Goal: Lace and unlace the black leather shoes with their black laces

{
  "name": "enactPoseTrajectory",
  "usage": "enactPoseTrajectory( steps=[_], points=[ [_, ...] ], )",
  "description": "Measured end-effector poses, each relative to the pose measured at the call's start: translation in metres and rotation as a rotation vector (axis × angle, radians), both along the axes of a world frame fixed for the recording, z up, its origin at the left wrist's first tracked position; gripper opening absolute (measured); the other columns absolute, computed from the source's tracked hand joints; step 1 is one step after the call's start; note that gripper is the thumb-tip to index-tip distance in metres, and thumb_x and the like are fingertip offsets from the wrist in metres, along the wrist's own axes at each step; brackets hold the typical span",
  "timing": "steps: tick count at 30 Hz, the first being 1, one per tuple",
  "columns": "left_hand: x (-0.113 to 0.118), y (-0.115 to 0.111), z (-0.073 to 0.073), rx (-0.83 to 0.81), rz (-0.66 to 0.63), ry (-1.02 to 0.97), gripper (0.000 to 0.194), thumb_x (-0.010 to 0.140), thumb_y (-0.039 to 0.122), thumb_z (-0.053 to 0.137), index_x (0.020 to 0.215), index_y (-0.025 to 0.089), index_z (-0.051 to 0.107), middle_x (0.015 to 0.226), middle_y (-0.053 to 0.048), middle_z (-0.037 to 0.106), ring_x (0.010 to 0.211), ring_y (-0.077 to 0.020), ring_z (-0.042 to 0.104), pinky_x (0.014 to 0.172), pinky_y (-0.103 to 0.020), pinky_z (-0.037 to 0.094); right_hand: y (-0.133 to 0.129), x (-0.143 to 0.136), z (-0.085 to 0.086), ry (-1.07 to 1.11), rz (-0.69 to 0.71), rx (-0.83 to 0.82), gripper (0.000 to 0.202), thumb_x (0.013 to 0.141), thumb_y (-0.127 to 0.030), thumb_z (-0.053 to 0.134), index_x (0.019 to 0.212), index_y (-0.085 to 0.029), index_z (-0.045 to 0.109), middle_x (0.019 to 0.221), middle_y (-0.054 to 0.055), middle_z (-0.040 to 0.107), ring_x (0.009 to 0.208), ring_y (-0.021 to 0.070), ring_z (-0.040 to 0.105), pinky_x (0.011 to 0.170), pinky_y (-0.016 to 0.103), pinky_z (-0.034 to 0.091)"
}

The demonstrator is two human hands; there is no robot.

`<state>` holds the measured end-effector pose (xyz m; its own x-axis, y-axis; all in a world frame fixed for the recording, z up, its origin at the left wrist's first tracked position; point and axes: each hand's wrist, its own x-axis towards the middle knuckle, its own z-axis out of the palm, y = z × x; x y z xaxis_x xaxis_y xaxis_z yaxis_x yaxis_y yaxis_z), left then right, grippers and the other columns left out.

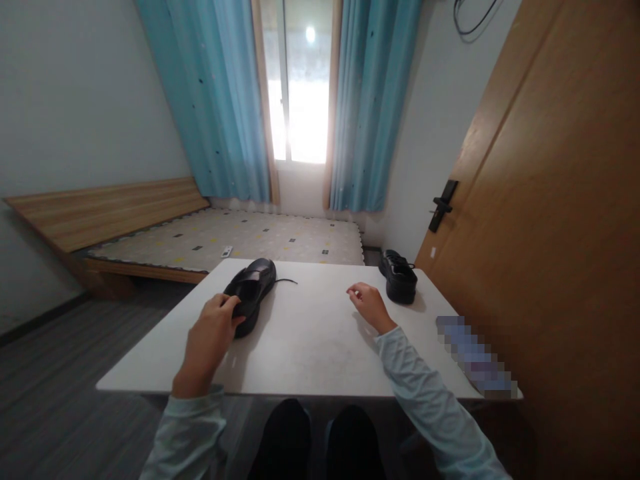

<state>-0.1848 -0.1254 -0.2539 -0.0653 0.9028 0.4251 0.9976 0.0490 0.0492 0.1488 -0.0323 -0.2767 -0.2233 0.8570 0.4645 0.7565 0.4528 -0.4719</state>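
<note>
On the left part of the white table (320,360) lies a black shoe (257,277), its toe pointing away from me. My left hand (210,337) grips it at the heel, fingers at the shoe's opening. A dark lace end sticks out from its right side onto the tabletop. My right hand (369,307) is over the table to the right of that shoe, fingers curled together; whether something small is pinched in them cannot be made out. Beyond my right hand, a second black shoe (400,277) with laces stands near the table's far right corner.
A blurred-out flat bluish item (475,357) lies along the table's right edge. Behind the table is a bed (280,233) with a small white object (227,251) on it. A wooden door (550,200) with a black handle (443,205) rises close on the right.
</note>
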Motion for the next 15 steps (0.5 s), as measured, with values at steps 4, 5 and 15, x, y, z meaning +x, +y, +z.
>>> enactPoseTrajectory(
  steps=[4,5,15],
  points=[
    [0.016,0.003,0.025,-0.041,-0.002,0.080,0.022,0.084,0.032,0.054,0.099,0.017,0.061,0.095,-0.010,0.061,0.090,-0.0265,0.058,0.076,-0.035,0.045,0.001,0.000,0.000,-0.006,-0.002,-0.006,0.017,0.084,-0.016,0.051,0.079,-0.017,0.067,0.081,0.004,0.068,0.066,0.0133,0.059,0.068,0.024,0.042],
    [0.022,0.004,0.032,-0.021,0.003,0.094,0.022,0.084,0.033,0.053,0.097,0.017,0.062,0.094,-0.010,0.062,0.088,-0.0269,0.059,0.075,-0.035,0.045,0.001,-0.001,0.000,-0.006,-0.003,-0.007,0.017,0.084,-0.016,0.051,0.079,-0.017,0.067,0.081,0.004,0.068,0.066,0.0133,0.059,0.068,0.024,0.042],
    [0.102,0.024,0.062,0.192,-0.422,-0.071,0.019,0.090,0.026,0.047,0.103,0.019,0.059,0.099,-0.006,0.064,0.088,-0.0196,0.061,0.073,-0.029,0.047,0.004,0.008,0.005,0.001,-0.044,0.026,0.017,0.084,-0.017,0.050,0.079,-0.016,0.067,0.081,0.004,0.068,0.066,0.0137,0.058,0.067,0.024,0.041]
  ],
)
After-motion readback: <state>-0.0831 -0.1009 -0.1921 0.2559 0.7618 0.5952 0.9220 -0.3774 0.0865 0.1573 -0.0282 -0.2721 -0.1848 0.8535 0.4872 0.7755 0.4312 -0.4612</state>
